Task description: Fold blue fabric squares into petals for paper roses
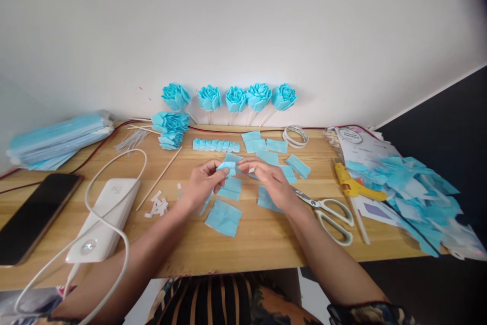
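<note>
Pinched between the thumb and fingers of my left hand (pixel 203 183) is a small folded piece of blue mask fabric (pixel 227 166). My right hand (pixel 268 175) hovers just to its right, apart from it, fingers held close together and bent toward the left hand. A small white strip (pixel 251 170) shows at my right fingertips; they seem to pinch it. Under and around both hands lie cut blue fabric pieces (pixel 223 217). Behind the hands sits a row of folded blue petals (pixel 216 145). Scissors (pixel 323 208) rest beside my right wrist.
Blue fabric flowers on sticks (pixel 236 99) lean along the wall. A tape roll (pixel 296 136), a yellow glue gun (pixel 355 185) and a blue scrap pile (pixel 414 193) are to the right. Leftward lie white scraps (pixel 157 205), a stick (pixel 159 179), a power bank (pixel 104 221), a phone (pixel 36 216) and masks (pixel 61 137).
</note>
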`<state>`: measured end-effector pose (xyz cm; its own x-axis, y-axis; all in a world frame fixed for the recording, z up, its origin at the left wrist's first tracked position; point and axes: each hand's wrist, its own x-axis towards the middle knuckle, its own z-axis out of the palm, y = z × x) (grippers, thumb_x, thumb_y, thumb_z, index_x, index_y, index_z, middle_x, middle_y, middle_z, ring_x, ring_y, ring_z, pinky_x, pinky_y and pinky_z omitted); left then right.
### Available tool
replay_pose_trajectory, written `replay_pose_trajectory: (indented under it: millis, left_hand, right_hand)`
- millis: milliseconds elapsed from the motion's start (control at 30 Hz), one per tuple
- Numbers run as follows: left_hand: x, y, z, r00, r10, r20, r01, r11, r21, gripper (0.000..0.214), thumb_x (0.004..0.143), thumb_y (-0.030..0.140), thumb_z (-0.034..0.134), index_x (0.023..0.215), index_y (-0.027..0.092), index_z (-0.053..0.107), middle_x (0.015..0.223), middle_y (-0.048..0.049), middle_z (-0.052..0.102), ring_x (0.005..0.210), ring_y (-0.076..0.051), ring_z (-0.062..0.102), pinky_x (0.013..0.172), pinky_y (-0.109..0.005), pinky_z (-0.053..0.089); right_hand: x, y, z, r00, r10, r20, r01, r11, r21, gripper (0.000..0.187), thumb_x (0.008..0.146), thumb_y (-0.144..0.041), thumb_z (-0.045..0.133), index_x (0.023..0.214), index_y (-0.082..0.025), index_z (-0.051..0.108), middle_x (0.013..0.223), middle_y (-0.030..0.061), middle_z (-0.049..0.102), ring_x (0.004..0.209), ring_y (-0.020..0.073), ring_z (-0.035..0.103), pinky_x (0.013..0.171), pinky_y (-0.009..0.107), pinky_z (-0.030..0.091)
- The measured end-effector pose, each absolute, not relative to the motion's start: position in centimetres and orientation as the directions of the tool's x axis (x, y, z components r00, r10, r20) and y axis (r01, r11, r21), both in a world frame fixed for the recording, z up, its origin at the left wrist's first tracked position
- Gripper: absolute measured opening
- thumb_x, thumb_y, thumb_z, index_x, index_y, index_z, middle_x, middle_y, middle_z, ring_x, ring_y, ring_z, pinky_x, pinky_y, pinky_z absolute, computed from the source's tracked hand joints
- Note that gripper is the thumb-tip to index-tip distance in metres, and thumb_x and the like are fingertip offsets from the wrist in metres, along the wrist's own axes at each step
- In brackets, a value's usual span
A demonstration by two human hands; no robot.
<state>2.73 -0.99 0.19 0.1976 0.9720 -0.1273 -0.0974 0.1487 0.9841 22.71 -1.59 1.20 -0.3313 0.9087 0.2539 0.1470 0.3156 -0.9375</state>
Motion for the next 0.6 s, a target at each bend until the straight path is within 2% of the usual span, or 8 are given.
replay_pose_trajectory:
  millis: [100, 167, 267, 367, 433, 600]
  left_hand:
    - [2.7, -1.0, 0.2, 0.193, 0.972, -0.136, -0.103, 0.158, 0.982, 0.028, 0.074, 0.040, 0.070, 0.066, 0.017, 0.056, 0.054, 0.0040, 0.055, 0.043, -0.006, 0.040, 0.044, -0.020, 0.031]
    - [2.7, -1.0, 0.3, 0.199, 0.970, -0.140, -0.097, 0.161, 0.982, 0.028, 0.074, 0.039, 0.070, 0.066, 0.017, 0.056, 0.054, 0.0038, 0.055, 0.043, -0.006, 0.040, 0.044, -0.020, 0.031]
    - [2.8, -1.1, 0.6, 0.221, 0.963, -0.151, -0.078, 0.172, 0.982, 0.028, 0.073, 0.039, 0.069, 0.065, 0.017, 0.055, 0.053, 0.0038, 0.054, 0.042, -0.006, 0.040, 0.043, -0.020, 0.030]
    - [2.9, -1.3, 0.9, 0.227, 0.959, -0.170, -0.039, 0.184, 0.982, 0.028, 0.072, 0.039, 0.068, 0.064, 0.018, 0.052, 0.051, 0.0041, 0.052, 0.043, -0.006, 0.039, 0.043, -0.020, 0.029]
    - [3.0, -1.4, 1.1, 0.220, 0.961, -0.168, -0.009, 0.175, 0.985, 0.028, 0.071, 0.039, 0.068, 0.062, 0.018, 0.051, 0.050, 0.0044, 0.050, 0.043, -0.007, 0.039, 0.043, -0.021, 0.030]
    - [3.3, -1.6, 1.4, 0.238, 0.957, -0.166, 0.029, 0.164, 0.986, 0.027, 0.070, 0.040, 0.067, 0.062, 0.019, 0.051, 0.048, 0.0048, 0.048, 0.043, -0.008, 0.038, 0.043, -0.021, 0.030]
  right_hand:
    - [22.6, -1.7, 1.0, -0.244, 0.931, 0.270, 0.186, 0.318, -0.930, 0.031, 0.096, -0.044, 0.051, 0.107, -0.023, 0.071, 0.113, 0.0069, 0.069, 0.103, 0.0214, 0.065, 0.089, 0.037, 0.053]
    - [22.3, -1.9, 0.9, -0.172, 0.918, 0.357, 0.284, 0.393, -0.874, 0.023, 0.095, -0.038, 0.054, 0.102, -0.023, 0.071, 0.102, 0.0056, 0.071, 0.096, 0.0200, 0.066, 0.085, 0.036, 0.053]
    - [21.9, -2.1, 0.8, -0.153, 0.803, 0.575, 0.455, 0.574, -0.681, 0.017, 0.095, -0.027, 0.054, 0.096, -0.026, 0.071, 0.090, 0.0043, 0.071, 0.087, 0.0197, 0.065, 0.080, 0.037, 0.052]
    - [21.8, -2.1, 0.5, -0.205, 0.682, 0.702, 0.544, 0.676, -0.498, 0.017, 0.092, -0.020, 0.056, 0.098, -0.028, 0.071, 0.088, 0.0044, 0.070, 0.081, 0.0199, 0.063, 0.075, 0.037, 0.051]
    - [21.8, -2.2, 0.4, -0.219, 0.651, 0.727, 0.586, 0.684, -0.436, 0.018, 0.091, -0.020, 0.058, 0.099, -0.029, 0.071, 0.088, 0.0047, 0.070, 0.081, 0.0204, 0.063, 0.074, 0.038, 0.050]
    - [21.9, -2.4, 0.2, -0.262, 0.648, 0.715, 0.643, 0.670, -0.371, 0.019, 0.092, -0.021, 0.057, 0.100, -0.031, 0.070, 0.088, 0.0045, 0.070, 0.084, 0.0218, 0.062, 0.080, 0.042, 0.048]
